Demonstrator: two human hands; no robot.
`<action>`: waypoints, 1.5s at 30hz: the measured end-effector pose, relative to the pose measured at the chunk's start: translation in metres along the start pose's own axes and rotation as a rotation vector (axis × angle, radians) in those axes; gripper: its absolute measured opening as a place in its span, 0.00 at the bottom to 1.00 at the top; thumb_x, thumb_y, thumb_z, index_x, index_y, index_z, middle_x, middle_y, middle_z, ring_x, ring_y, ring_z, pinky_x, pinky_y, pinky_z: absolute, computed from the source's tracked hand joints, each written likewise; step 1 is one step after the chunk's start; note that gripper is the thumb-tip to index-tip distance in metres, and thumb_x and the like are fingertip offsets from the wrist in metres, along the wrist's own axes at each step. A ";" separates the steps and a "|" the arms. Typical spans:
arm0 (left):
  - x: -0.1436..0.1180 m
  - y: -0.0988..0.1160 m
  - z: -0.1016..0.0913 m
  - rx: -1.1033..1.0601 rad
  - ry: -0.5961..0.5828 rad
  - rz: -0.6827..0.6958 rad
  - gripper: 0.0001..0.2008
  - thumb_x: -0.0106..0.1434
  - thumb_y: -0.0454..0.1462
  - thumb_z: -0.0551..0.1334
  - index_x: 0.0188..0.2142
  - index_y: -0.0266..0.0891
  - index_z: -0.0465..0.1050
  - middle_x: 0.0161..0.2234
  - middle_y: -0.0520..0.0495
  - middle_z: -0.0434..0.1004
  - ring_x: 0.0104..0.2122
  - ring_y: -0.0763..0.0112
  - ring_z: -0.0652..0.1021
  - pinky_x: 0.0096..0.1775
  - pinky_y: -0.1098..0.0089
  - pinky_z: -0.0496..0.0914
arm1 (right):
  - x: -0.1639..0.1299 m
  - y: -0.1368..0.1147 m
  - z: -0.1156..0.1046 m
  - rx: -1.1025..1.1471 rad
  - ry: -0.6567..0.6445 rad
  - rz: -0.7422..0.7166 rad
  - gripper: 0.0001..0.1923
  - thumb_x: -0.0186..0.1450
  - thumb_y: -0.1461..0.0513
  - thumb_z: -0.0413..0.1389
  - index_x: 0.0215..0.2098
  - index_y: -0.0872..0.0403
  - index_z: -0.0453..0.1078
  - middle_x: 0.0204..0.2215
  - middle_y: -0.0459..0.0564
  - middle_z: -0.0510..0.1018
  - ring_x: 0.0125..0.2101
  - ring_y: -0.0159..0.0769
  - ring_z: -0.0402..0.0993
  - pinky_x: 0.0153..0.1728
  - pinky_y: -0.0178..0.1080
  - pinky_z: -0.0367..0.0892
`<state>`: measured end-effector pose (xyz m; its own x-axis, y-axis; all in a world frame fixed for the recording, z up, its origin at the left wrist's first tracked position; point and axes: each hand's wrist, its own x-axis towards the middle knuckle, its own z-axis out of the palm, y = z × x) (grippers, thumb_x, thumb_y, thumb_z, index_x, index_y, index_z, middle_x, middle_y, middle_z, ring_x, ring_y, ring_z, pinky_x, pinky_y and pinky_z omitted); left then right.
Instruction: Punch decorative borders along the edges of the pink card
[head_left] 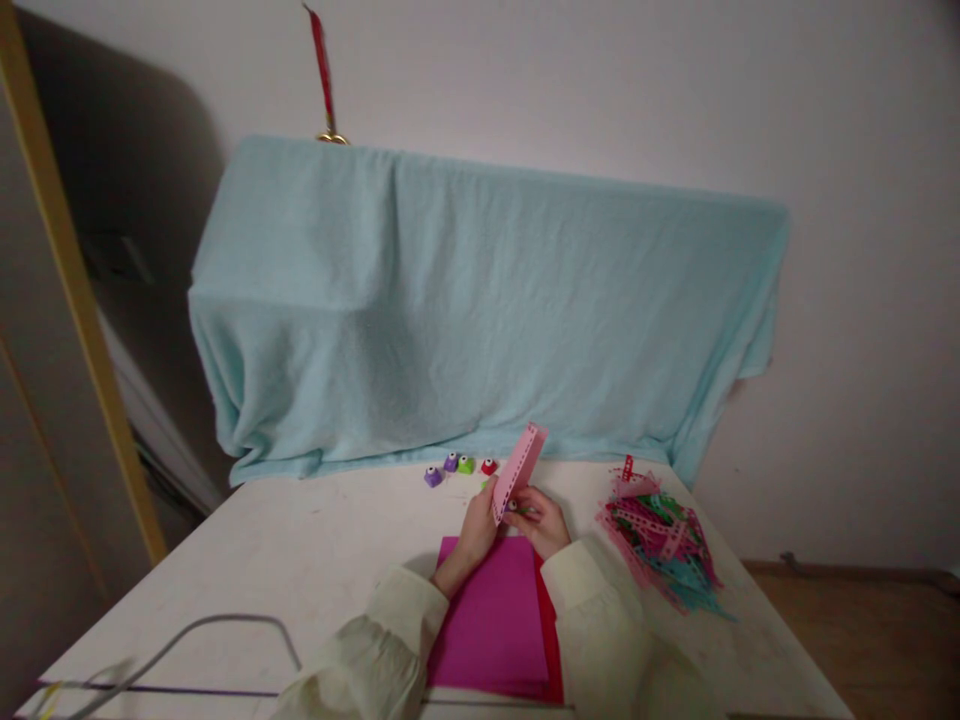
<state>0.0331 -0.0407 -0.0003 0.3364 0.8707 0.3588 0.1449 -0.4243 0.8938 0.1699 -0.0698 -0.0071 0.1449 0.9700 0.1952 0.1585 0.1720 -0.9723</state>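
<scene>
I see my left hand (pixel 478 525) pinching the lower edge of a pink paper strip (pixel 517 470), which tilts up over the white table (pixel 300 550). My right hand (pixel 544 522) is closed around a small green punch (pixel 523 509), pressed against that strip. Under both wrists lies a magenta sheet (pixel 495 620) on a red sheet (pixel 553 650). Behind the hands sit two purple punches (pixel 441 470), a green one (pixel 466 464) and a red one (pixel 489 466). A heap of punched strips (pixel 660 545) lies to the right, a pale blue cloth (pixel 480 310) drapes behind
</scene>
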 end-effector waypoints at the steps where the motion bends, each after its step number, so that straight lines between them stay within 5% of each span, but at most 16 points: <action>1: 0.000 0.000 0.000 0.002 -0.001 0.012 0.13 0.59 0.38 0.54 0.43 0.36 0.66 0.37 0.43 0.74 0.35 0.64 0.73 0.41 0.68 0.66 | 0.000 0.000 0.000 -0.005 0.001 -0.002 0.18 0.45 0.56 0.66 0.33 0.52 0.71 0.30 0.48 0.78 0.32 0.40 0.74 0.32 0.40 0.67; 9: -0.001 -0.007 0.001 0.013 -0.004 0.038 0.11 0.60 0.36 0.52 0.40 0.35 0.67 0.32 0.45 0.72 0.35 0.65 0.72 0.41 0.68 0.66 | -0.001 -0.001 0.000 0.002 -0.009 -0.012 0.18 0.46 0.56 0.66 0.33 0.52 0.72 0.29 0.49 0.77 0.32 0.40 0.74 0.32 0.39 0.67; 18: 0.005 -0.014 0.004 -0.125 0.025 0.016 0.16 0.61 0.42 0.52 0.43 0.35 0.69 0.38 0.43 0.74 0.39 0.63 0.72 0.43 0.67 0.65 | -0.001 -0.004 -0.001 0.022 -0.025 -0.062 0.18 0.48 0.54 0.65 0.34 0.53 0.73 0.31 0.50 0.78 0.33 0.39 0.74 0.34 0.39 0.68; 23: 0.007 -0.017 0.011 -0.171 0.058 -0.212 0.22 0.62 0.51 0.51 0.33 0.34 0.71 0.25 0.48 0.72 0.24 0.69 0.72 0.27 0.72 0.65 | -0.001 -0.010 -0.006 0.012 0.001 -0.112 0.17 0.52 0.53 0.63 0.37 0.52 0.74 0.34 0.51 0.77 0.34 0.39 0.73 0.34 0.39 0.68; 28: 0.007 -0.012 0.013 -0.307 -0.020 -0.265 0.24 0.60 0.53 0.52 0.36 0.34 0.71 0.17 0.53 0.67 0.15 0.74 0.67 0.19 0.74 0.61 | -0.002 -0.016 -0.012 0.033 -0.002 -0.137 0.16 0.54 0.55 0.62 0.39 0.52 0.73 0.36 0.52 0.77 0.34 0.38 0.73 0.36 0.39 0.68; 33: 0.009 -0.006 0.008 -0.383 -0.060 -0.229 0.23 0.60 0.52 0.55 0.33 0.32 0.73 0.14 0.53 0.67 0.16 0.73 0.69 0.22 0.74 0.63 | -0.003 -0.017 -0.014 0.045 0.017 -0.159 0.14 0.56 0.57 0.61 0.40 0.53 0.73 0.36 0.51 0.76 0.34 0.38 0.72 0.36 0.40 0.67; 45: 0.012 0.004 0.003 -0.729 -0.164 -0.309 0.21 0.56 0.48 0.62 0.37 0.29 0.75 0.27 0.42 0.77 0.28 0.64 0.78 0.33 0.67 0.71 | 0.005 -0.002 -0.012 0.153 0.074 -0.136 0.18 0.53 0.52 0.62 0.38 0.54 0.73 0.32 0.52 0.78 0.33 0.40 0.73 0.34 0.40 0.67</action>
<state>0.0405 -0.0332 0.0069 0.5211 0.8503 0.0739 -0.3708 0.1476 0.9169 0.1821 -0.0674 -0.0024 0.2051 0.9218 0.3290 0.0321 0.3296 -0.9436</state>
